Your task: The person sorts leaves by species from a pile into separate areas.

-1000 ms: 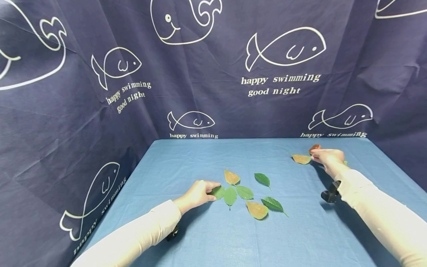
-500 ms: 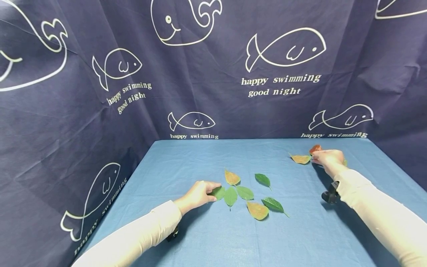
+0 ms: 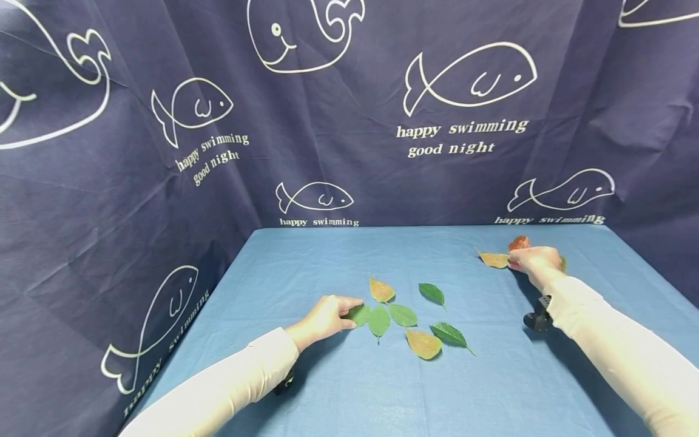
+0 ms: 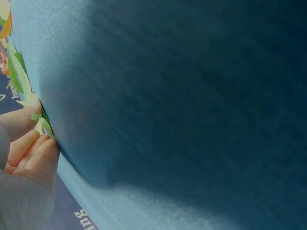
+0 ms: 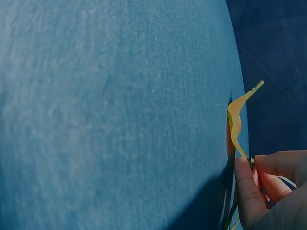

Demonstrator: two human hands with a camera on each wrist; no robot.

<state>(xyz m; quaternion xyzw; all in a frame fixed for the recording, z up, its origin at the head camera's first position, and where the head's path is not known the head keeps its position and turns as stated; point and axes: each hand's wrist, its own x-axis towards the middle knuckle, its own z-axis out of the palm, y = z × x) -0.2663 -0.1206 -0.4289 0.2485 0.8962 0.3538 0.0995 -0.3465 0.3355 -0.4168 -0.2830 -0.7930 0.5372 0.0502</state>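
Observation:
On the blue cloth at centre-left, my left hand [image 3: 326,317] has thumb and fingers spread at a green leaf [image 3: 359,314], touching it at its edges. The left wrist view shows fingertips right at this leaf, low against the cloth. Far right, my right hand [image 3: 535,262] pinches the end of a yellow-brown leaf [image 3: 494,260] between thumb and finger. Up close in the right wrist view, that yellow leaf [image 5: 235,120] looks curled, its other end raised. A reddish-brown leaf [image 3: 519,243] lies just beyond the right hand. Part of a green leaf [image 3: 563,264] shows behind the knuckles.
Beside the left hand lie a green leaf [image 3: 379,321], another green leaf [image 3: 403,315] and a yellow-brown leaf [image 3: 381,290]. Further right are another yellow-brown leaf [image 3: 423,344] and two darker green leaves, one upper [image 3: 432,294], one lower [image 3: 450,334]. A navy curtain [image 3: 327,133] rises behind.
My right hand shifts slightly on the far leaves, and more of the reddish-brown leaf shows beyond it. The left hand stays in place at its green leaf.

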